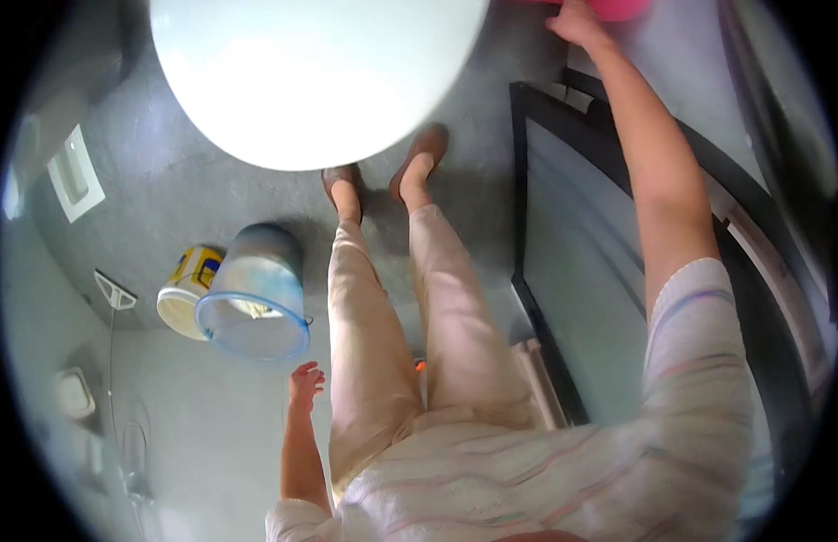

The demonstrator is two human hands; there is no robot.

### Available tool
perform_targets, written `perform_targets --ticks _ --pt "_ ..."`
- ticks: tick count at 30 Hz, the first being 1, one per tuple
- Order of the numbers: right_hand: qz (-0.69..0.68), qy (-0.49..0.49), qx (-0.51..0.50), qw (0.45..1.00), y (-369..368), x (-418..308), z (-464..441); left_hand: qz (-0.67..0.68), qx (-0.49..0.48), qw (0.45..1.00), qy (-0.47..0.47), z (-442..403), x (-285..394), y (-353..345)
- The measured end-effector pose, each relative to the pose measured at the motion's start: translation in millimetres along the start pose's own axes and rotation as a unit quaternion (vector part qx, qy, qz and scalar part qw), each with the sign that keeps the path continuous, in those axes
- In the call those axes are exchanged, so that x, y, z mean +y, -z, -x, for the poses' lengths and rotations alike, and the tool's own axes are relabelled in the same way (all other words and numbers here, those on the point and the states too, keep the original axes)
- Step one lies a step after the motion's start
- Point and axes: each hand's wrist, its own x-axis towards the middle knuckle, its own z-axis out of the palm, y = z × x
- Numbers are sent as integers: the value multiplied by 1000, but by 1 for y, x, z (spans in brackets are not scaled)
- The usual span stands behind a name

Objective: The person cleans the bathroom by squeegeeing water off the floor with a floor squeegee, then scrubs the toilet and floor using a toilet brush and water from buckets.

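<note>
The right hand (577, 23) reaches far out to the right, with its arm nearly straight, to a bright pink plastic item (620, 9) at the far edge of the view. The hand overlaps the item's near side, with the thumb set apart toward the left; the fingertips are not clear enough to tell how far the hand is closed or whether it grips the item. Only a small part of the pink item shows, so its full shape cannot be told.

The left hand (307, 387) is low on the left, beside the trousers (374, 361). It is partly open, its fingers loosely bent and slightly spread, with nothing seen in it. It is near the blue rim of a translucent plastic bucket (256, 327), apparently without touching it. Pale, crumpled material (256, 309) shows inside this bucket. Just to its left is a smaller yellow-and-white bucket (186, 307), so the 2 buckets sit side by side on the grey floor (256, 194).

A large, glossy white rounded object (319, 81) fills the far middle and hides part of the floor. The person's 2 feet, in brown shoes (426, 149), are at its near edge. On the right is a dark-framed door (572, 230) with a greyish panel. On the left are a white rectangular fixture (75, 174), a white triangular fitting (114, 291) and a thin hose (112, 388).
</note>
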Motion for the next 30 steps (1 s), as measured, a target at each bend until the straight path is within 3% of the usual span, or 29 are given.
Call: perform_targets --ticks 7,13,16,19,21,23,25,27,30 --pt "20 43 43 998 -39 13 20 -13 -4 1000 -1 -10 -4 6" --pt "30 2 22 999 -72 10 52 -50 6 999 -14 -15 4 18" --pt "20 74 13 997 -86 14 63 -40 -5 998 -47 -35 1 23" --pt "20 105 31 994 -107 13 79 -121 12 988 -96 -42 26 19" --pt "18 97 9 995 -112 8 90 -127 45 984 -117 -45 50 12" --pt "30 86 -28 995 -110 1 102 -211 125 948 -201 -104 34 16" --pt "51 128 21 990 -119 9 106 -203 210 942 -166 -101 64 4" --pt "47 165 -2 985 -111 22 111 -246 302 902 -186 -102 78 -5" --pt "36 224 -3 974 -87 44 133 -201 378 900 -88 -120 88 -15"
